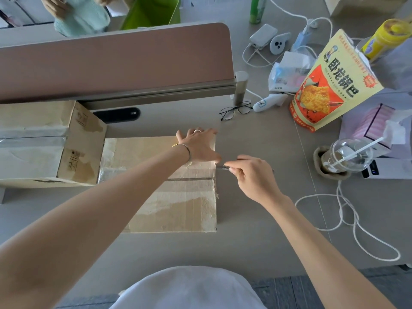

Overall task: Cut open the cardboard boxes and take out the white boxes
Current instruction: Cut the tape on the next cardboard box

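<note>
Head view: cardboard box (169,197) lies flat at table centre, taped shut; left hand (198,146) presses splayed on its two-o'clock corner; right hand (252,175) pinches a knife (223,167) at the three-o'clock edge; stiff, light board, probably; slit along the tape seam.

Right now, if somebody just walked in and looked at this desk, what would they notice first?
Probably the two bare arms reaching to the flat cardboard box in the middle of the desk: the left hand presses on its top while the right hand holds a thin blade tool at its right edge. Next, the bright yellow and orange snack bag standing at the right, and a taller taped cardboard box at the left.
</note>
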A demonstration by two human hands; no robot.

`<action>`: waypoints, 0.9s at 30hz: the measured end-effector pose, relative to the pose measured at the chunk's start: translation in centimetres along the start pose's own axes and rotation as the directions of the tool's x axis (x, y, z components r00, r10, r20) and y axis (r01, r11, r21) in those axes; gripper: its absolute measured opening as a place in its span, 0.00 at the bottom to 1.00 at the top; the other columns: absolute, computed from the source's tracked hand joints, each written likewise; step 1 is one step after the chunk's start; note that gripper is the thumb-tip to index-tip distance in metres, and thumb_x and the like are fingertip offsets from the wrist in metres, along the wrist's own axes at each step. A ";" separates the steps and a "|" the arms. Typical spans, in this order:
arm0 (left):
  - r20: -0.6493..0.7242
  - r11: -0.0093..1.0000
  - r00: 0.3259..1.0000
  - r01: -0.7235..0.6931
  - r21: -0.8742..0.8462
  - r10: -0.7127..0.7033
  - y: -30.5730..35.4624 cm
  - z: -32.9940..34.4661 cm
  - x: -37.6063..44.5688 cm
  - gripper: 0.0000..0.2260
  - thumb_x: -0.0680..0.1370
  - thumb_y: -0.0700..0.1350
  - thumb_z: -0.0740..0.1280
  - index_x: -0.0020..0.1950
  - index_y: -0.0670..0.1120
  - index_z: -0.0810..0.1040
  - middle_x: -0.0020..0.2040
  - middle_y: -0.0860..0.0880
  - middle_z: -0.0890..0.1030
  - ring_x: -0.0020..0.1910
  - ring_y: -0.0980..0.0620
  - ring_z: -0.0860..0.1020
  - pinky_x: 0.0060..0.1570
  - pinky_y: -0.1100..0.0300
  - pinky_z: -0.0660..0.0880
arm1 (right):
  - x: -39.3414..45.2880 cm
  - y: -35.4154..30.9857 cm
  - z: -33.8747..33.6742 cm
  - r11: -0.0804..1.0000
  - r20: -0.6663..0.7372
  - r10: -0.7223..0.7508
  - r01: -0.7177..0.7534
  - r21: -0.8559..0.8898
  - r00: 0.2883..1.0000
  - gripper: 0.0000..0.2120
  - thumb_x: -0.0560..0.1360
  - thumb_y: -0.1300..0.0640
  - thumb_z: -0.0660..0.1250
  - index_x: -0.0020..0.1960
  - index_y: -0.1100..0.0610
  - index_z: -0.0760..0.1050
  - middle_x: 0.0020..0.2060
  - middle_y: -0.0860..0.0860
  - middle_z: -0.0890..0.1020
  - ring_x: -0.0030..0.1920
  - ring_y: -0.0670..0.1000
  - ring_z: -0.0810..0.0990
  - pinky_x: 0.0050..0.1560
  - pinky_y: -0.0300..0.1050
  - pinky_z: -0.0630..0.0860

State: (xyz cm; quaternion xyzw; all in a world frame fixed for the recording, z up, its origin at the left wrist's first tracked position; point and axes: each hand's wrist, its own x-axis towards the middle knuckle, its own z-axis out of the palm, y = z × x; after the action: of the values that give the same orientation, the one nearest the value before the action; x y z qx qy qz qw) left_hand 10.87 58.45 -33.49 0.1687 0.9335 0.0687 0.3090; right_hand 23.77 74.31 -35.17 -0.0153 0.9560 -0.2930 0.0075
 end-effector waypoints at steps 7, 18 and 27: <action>-0.052 0.994 0.999 -0.010 -0.106 0.005 0.2 0.4 0.5 0.41 0.68 0.55 0.74 0.78 0.65 0.60 0.72 0.48 0.71 0.76 0.42 0.60 0.75 0.37 0.48 | 0.5 0.3 0.2 0.999 0.021 -0.045 0.044 0.026 0.999 0.13 0.77 0.64 0.67 0.49 0.49 0.86 0.29 0.48 0.66 0.32 0.52 0.65 0.39 0.50 0.69; -0.165 0.984 0.986 0.008 -0.179 -0.038 0.6 1.4 0.6 0.38 0.62 0.55 0.59 0.74 0.68 0.67 0.64 0.55 0.76 0.71 0.46 0.67 0.76 0.40 0.46 | -0.2 -0.3 0.7 0.999 0.031 -0.028 0.029 -0.032 0.999 0.13 0.73 0.68 0.66 0.42 0.51 0.82 0.29 0.50 0.67 0.30 0.55 0.65 0.37 0.48 0.68; -0.136 0.982 0.990 -0.002 -0.191 -0.024 0.5 1.1 0.3 0.39 0.59 0.54 0.63 0.71 0.69 0.69 0.64 0.58 0.76 0.72 0.48 0.66 0.76 0.41 0.45 | -1.5 -0.1 1.5 0.998 0.083 -0.045 0.048 -0.031 0.996 0.10 0.76 0.65 0.65 0.38 0.55 0.79 0.30 0.50 0.70 0.32 0.56 0.68 0.40 0.50 0.69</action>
State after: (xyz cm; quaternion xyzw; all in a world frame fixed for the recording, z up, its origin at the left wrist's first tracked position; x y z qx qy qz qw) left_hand 11.46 59.09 -34.40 0.1282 0.9426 0.1675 0.2589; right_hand 25.29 73.45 -36.36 -0.0499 0.9589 -0.2765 0.0397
